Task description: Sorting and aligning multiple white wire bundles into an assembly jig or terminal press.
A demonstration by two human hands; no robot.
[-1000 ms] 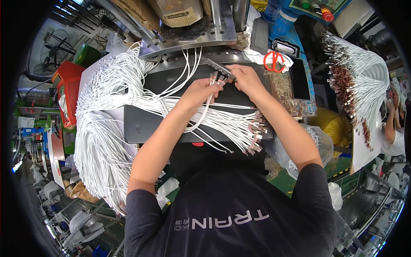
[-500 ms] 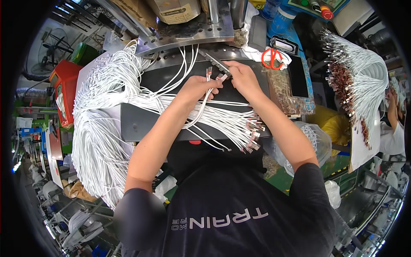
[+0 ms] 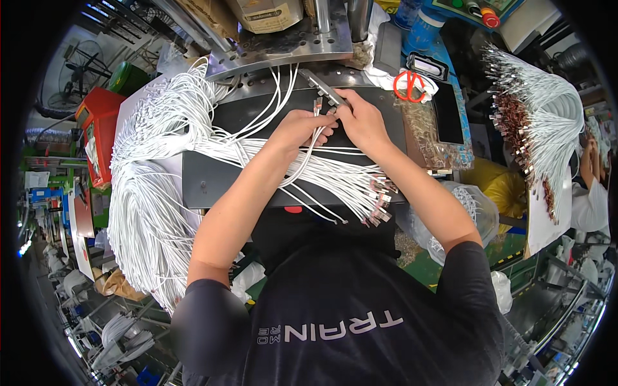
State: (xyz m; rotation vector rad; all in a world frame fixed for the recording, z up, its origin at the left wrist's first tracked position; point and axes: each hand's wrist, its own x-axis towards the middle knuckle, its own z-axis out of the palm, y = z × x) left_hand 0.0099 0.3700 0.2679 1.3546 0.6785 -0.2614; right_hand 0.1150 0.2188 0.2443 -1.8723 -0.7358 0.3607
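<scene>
My left hand [image 3: 301, 130] is closed around a few white cables [image 3: 313, 143], and a small metal connector end [image 3: 317, 104] sticks up past its fingers. Close beside it, my right hand [image 3: 362, 122] grips the near end of a narrow grey metal bar [image 3: 322, 89] with small notches or blocks along one side. The fingertips of both hands nearly meet there, hiding what lies between them. Below the hands, a bundle of white cables [image 3: 257, 156] crosses the black work surface [image 3: 222, 186], its connector ends [image 3: 380, 201] lying to the right.
White cables hang in a thick heap [image 3: 151, 225] at the left. A perforated metal plate [image 3: 283, 53] stands at the back. Red-handled scissors [image 3: 409, 86] and a dark phone-like slab [image 3: 449, 114] lie right. Another cable pile [image 3: 547, 122] sits farther right, near a person's arm [image 3: 587, 161].
My right hand has shifted slightly left and down with the metal bar, closing in on my left hand. My left hand still holds the cables, its fingers turned a little.
</scene>
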